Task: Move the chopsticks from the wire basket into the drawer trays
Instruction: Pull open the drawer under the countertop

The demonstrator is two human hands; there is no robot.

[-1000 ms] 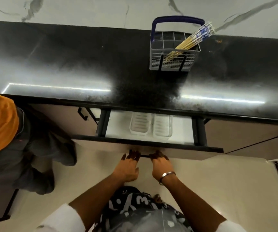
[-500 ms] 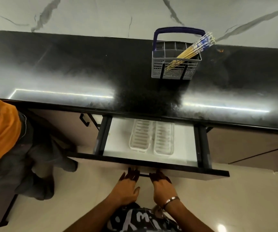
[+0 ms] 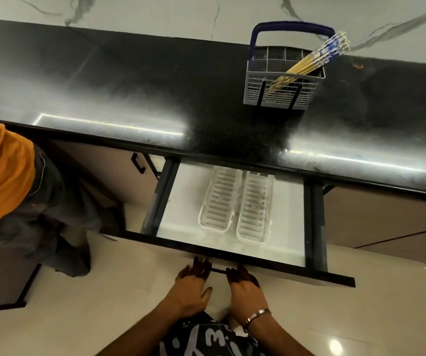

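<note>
A grey wire basket with a blue handle stands on the black countertop at the back right. Several wooden chopsticks with blue-and-white tops lean out of it toward the right. Below the counter the drawer stands pulled out, with two white slotted trays side by side inside, both holding nothing. My left hand and my right hand both grip the thin dark handle on the drawer front, fingers curled over it.
Another person in an orange shirt and dark trousers stands close at the left, beside the drawer. The black countertop runs the full width. A closed cabinet sits right of the drawer. Pale floor tiles lie below.
Both hands have pulled the drawer farther out toward me, so the two trays now show almost in full. The basket and chopsticks have not moved.
</note>
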